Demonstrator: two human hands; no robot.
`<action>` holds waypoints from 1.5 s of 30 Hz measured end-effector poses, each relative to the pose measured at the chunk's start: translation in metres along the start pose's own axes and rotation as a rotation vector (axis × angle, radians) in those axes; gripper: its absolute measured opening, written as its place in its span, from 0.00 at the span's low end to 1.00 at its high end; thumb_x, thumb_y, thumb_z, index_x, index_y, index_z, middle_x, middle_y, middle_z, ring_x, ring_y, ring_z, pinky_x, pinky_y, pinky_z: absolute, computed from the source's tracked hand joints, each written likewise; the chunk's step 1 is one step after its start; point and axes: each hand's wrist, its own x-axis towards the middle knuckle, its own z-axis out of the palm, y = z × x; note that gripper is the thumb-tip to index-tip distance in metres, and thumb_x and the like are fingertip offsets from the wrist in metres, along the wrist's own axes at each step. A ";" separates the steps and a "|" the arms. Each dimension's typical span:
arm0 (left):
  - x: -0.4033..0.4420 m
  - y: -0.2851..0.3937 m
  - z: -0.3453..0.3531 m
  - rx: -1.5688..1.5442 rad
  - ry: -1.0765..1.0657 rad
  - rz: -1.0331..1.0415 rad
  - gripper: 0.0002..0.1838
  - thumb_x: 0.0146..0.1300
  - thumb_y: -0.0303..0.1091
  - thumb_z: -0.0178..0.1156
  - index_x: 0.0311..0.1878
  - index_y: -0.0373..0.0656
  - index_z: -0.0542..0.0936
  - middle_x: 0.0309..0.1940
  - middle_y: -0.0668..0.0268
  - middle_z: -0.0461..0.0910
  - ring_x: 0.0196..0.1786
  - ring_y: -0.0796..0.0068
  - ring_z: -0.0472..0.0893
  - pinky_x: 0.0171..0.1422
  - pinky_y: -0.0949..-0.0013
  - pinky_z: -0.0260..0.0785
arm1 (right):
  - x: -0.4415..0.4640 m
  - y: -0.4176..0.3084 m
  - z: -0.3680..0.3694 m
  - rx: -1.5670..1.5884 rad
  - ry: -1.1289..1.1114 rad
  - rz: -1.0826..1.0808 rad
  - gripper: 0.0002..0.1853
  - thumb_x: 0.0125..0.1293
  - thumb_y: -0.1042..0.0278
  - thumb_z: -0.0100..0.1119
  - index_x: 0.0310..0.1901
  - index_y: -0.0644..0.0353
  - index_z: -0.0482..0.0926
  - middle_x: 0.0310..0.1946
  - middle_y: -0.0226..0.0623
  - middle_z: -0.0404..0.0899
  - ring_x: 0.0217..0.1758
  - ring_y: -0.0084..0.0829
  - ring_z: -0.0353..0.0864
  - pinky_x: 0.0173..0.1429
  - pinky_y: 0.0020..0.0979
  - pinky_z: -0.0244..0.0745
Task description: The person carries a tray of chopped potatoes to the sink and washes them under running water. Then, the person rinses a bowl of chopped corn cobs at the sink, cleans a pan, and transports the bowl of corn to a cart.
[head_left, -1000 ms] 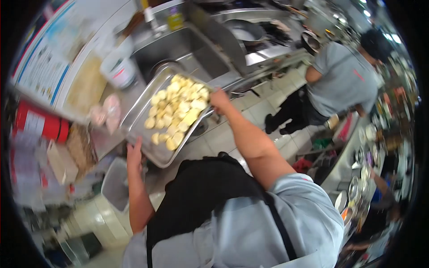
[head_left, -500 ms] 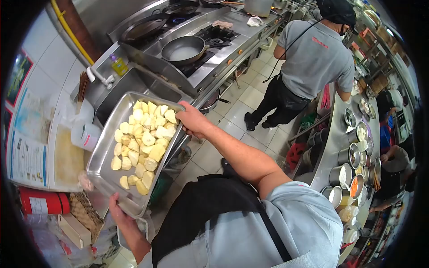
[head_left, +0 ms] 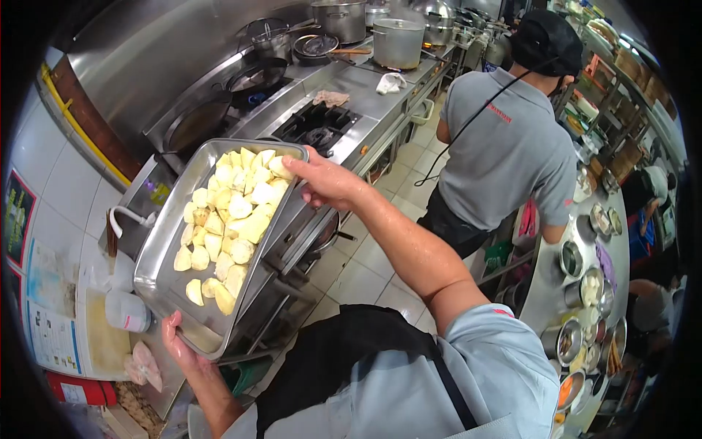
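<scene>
A rectangular steel tray [head_left: 162,276] is held up in front of me, tilted in view. Peeled, cut potato pieces [head_left: 238,208] lie in it, mostly towards its far and right side, leaving bare metal along the left. My right hand [head_left: 327,180] grips the far right corner, thumb over the rim and fingers curled underneath. At the near left corner, my left hand [head_left: 183,350] holds the tray's edge from the outside, part of its fingers hidden beneath. The tray covers most of the sink behind it.
Beyond the tray runs a stove [head_left: 318,128] with woks, a large pot [head_left: 397,44] and cloths. A co-worker [head_left: 504,146] in a grey shirt stands ahead at right, beside a steel counter [head_left: 530,307] with several bowls. A white tub [head_left: 128,310] is at left.
The view has shifted forward along the stove, and the co-worker appears closer. Both hands still hold the tray, which now hides the frying pan on the near burner.
</scene>
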 end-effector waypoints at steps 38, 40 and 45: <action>0.289 -0.299 0.512 -0.017 -0.339 -0.375 0.08 0.62 0.29 0.58 0.41 0.35 0.79 0.38 0.57 0.82 0.42 0.61 0.83 0.57 0.59 0.78 | 0.215 0.037 -0.840 0.355 1.072 0.073 0.31 0.70 0.39 0.62 0.69 0.42 0.70 0.50 0.32 0.78 0.41 0.30 0.77 0.34 0.30 0.74; 0.289 -0.309 0.530 -0.023 -0.366 -0.397 0.14 0.62 0.31 0.57 0.47 0.31 0.79 0.42 0.53 0.83 0.45 0.58 0.84 0.60 0.56 0.78 | 0.213 0.044 -0.865 0.322 1.072 0.125 0.31 0.70 0.39 0.62 0.69 0.44 0.70 0.51 0.32 0.77 0.41 0.29 0.77 0.34 0.30 0.74; 0.310 -0.323 0.594 0.076 -0.440 -0.405 0.23 0.62 0.33 0.55 0.57 0.26 0.76 0.48 0.48 0.83 0.50 0.53 0.85 0.64 0.53 0.77 | 0.215 0.092 -0.980 0.384 0.941 0.183 0.24 0.72 0.43 0.61 0.61 0.46 0.73 0.45 0.28 0.77 0.36 0.27 0.76 0.31 0.27 0.73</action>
